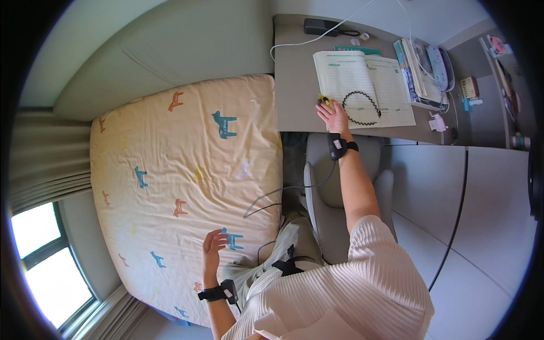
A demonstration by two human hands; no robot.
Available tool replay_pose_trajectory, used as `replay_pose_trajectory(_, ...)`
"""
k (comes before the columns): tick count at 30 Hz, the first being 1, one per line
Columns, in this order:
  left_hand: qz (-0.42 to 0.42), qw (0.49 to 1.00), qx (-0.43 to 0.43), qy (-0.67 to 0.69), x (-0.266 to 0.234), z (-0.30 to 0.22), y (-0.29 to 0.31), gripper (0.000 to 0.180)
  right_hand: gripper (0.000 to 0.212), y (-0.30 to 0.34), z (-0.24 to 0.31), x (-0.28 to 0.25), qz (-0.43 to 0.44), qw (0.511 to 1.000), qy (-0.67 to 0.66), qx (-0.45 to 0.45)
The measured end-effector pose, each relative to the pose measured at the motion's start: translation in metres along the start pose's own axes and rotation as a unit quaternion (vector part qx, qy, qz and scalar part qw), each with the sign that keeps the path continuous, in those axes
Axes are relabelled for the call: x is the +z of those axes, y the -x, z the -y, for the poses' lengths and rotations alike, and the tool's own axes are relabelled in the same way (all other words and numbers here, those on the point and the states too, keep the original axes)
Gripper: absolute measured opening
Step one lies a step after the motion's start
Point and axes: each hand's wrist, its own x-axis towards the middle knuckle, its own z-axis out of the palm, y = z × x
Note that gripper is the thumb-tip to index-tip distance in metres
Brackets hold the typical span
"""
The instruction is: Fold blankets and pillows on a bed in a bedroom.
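Note:
My right hand (333,117) reaches over the near edge of the grey desk (292,90), palm turned up and fingers stretched out. At its thumb and fingertips is a small yellow and black object (324,100), too small to name; no grip around it shows. Just right of this hand, a black wavy headband (360,92) lies on an open workbook (345,68). My left hand (214,242) hovers over the bed's near right part, fingers apart and slightly bent, with nothing in them. Each wrist carries a black strap with a small box.
A bed (153,141) with an animal-print sheet fills the left. A grey chair (328,192) stands against the desk. Upright books (416,73), a pencil case (439,68) and a black case (320,26) sit on the desk. A thin cable (294,187) hangs from my right wrist.

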Motion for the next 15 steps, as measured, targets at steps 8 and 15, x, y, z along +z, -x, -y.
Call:
replay_pose_trajectory(8, 0.033, 0.996, -0.018, -0.084, 0.066, -0.039, -0.046, 0.033, 0.042, -0.025, 0.049, -0.016, 0.031, 0.999, -0.007, 0.015)
replay_pose_trajectory(15, 0.049, 0.997, 0.004, -0.061, 0.098, -0.053, -0.046, 0.041, 0.041, -0.027, 0.045, -0.011, -0.001, 0.999, 0.044, 0.005)
